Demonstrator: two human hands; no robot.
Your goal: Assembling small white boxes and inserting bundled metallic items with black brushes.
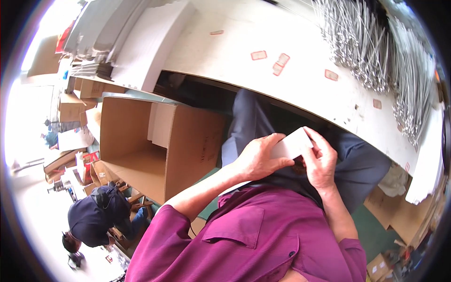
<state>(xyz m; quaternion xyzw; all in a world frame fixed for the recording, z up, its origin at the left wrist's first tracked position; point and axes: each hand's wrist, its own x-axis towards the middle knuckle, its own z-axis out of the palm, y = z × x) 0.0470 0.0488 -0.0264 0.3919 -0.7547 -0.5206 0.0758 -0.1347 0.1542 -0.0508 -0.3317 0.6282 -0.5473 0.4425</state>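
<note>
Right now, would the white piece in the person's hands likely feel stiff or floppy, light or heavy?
The white piece looks fairly stiff: its visible face is flat, with straight edges. It is probably light, as the left hand and right hand hold it by the fingers. Flat-faced, it would likely slide rather than roll.

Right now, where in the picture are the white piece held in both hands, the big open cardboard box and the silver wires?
White piece (288, 145): head view, middle of its visible face.
Cardboard box (193, 146): head view, its outer side wall.
Silver wires (356, 43): head view, middle of the bundle nearer picture left.
</note>
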